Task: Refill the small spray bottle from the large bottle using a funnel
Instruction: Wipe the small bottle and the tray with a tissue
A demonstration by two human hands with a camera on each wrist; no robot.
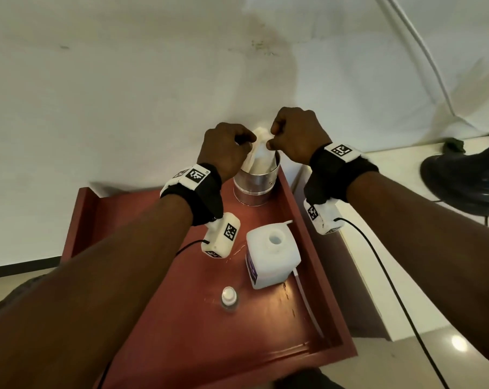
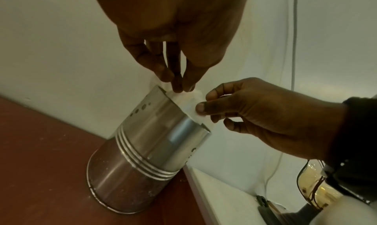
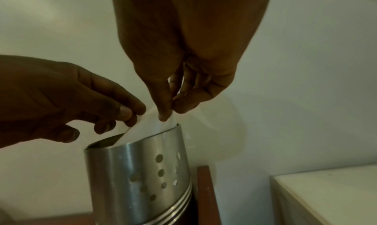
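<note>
Both hands up at the metal holder (image 1: 256, 181) — left hand (image 1: 226, 153) and right hand (image 1: 295, 136) each pinch the white tissue (image 1: 261, 153). Wiping-up, I'd say; small spray bottle (image 1: 228, 297) stands capped beside the open large bottle (image 1: 271, 258) — next, pull a sheet free.

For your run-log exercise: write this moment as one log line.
left hand: pinches white sheet | right hand: pinches same sheet | sheet: in steel holder | large bottle: uncapped, on tray

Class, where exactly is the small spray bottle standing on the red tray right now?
In the head view the small spray bottle stands upright near the middle of the red tray, just left of and nearer the person than the large white bottle, untouched by either hand.
</note>
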